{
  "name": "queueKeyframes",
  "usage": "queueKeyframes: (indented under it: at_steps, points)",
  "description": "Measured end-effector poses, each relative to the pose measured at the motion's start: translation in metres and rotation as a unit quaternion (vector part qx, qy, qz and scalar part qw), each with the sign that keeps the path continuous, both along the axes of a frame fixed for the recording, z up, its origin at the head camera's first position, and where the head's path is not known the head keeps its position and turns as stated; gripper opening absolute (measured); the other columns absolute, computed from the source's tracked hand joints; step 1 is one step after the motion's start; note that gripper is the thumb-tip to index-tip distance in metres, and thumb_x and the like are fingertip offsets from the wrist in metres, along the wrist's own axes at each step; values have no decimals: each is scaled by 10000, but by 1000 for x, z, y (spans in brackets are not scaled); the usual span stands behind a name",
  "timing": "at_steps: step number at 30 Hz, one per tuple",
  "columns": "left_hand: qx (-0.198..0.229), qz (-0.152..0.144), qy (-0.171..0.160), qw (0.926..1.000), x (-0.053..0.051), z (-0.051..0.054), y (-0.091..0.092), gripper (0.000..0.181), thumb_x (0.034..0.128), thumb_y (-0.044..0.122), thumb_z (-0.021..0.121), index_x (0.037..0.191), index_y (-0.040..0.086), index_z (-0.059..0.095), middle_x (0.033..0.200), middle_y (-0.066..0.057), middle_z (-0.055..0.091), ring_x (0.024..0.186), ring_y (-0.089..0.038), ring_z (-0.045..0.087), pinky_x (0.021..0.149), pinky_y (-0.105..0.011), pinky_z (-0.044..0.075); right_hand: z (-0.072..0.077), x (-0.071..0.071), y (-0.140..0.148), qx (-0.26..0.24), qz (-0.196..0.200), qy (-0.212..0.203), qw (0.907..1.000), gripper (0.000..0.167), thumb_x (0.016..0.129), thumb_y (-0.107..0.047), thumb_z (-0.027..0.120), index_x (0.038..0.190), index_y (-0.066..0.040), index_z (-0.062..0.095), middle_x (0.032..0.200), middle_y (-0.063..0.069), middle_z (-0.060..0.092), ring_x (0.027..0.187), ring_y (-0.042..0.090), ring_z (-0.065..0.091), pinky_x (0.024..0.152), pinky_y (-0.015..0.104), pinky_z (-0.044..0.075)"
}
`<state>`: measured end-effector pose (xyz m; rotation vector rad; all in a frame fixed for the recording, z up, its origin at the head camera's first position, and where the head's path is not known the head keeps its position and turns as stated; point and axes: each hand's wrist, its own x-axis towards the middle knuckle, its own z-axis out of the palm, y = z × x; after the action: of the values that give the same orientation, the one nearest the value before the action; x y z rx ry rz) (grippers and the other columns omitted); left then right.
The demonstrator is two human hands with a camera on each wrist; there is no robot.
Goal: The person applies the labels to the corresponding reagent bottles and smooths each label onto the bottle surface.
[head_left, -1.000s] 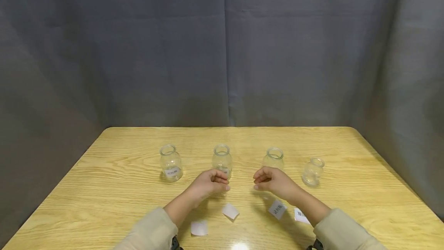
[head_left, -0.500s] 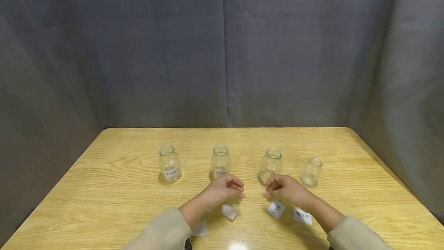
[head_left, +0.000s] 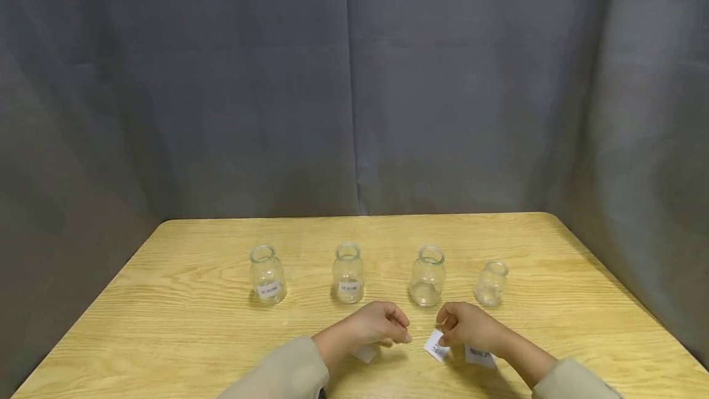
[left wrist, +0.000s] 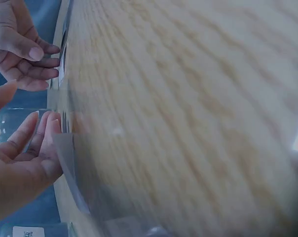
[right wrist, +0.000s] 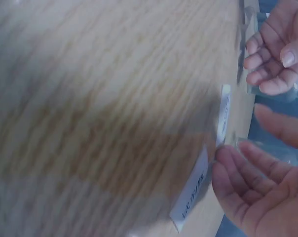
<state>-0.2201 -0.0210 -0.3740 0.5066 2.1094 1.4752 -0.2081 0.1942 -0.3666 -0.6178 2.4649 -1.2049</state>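
Grey curtain (head_left: pixel 249 109) behind, wood-grain bench (head_left: pixel 183 325) in front, and low over it, the left hand (head_left: pixel 378 324), thumb and fingers parted, gripping nothing! The right hand (head_left: pixel 469 326) is loosely parted too. The leftmost glass jar (head_left: pixel 267 273) and second jar (head_left: pixel 348 271) stand upright, labelled; the third jar (head_left: pixel 428 279) and small jar (head_left: pixel 490 286) are the danger, glass that a stray knuckle could topple. On the bench, the right hand partly blocks the tilted label (head_left: pixel 434 346) and far-right label (head_left: pixel 479 358); contact's unclear, and a careless fingertip could crease them. A plain-faced slip (head_left: pixel 364 354) peeks past the left hand.
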Motion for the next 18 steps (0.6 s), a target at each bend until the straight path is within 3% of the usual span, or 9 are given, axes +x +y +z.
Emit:
queueKeyframes:
  at_steps: [5, 9, 13, 18]
  points:
    - [-215, -107, -12, 9997, 2, 2, 2, 228, 759, 80, 630, 939, -20, 532, 836, -34, 541, 762, -162, 523, 716, -332, 475, -2, 4, -7, 522, -42, 613, 9967, 373, 655, -35, 699, 927, 120, 496, 793, 103, 537, 698, 209, 513, 635, 392, 471]
    - [-208, 6, -128, 9997, 3, 3, 5, 217, 758, 78, 630, 927, -16, 532, 827, -43, 540, 743, -164, 532, 690, -303, 480, -5, 6, -15, 937, -388, 948, 9903, 326, 611, 34, 703, 858, 125, 511, 776, 150, 567, 697, 262, 550, 636, 421, 484]
    - [-128, 57, -184, 9997, 5, 1, 7, 203, 768, 54, 614, 929, -37, 532, 808, -67, 538, 723, -183, 552, 671, -305, 491, -7, 8, -19, 1118, -664, 912, 9873, 282, 594, 47, 706, 802, 99, 522, 756, 154, 569, 708, 291, 558, 658, 450, 477]
    - [-185, -48, -31, 9998, 5, 4, 13, 187, 777, 52, 605, 922, -47, 539, 786, -65, 544, 697, -178, 567, 642, -290, 499, -7, 7, -16, 839, -719, 749, 9910, 250, 592, 18, 715, 732, 58, 512, 666, 70, 516, 609, 187, 494, 589, 323, 483]
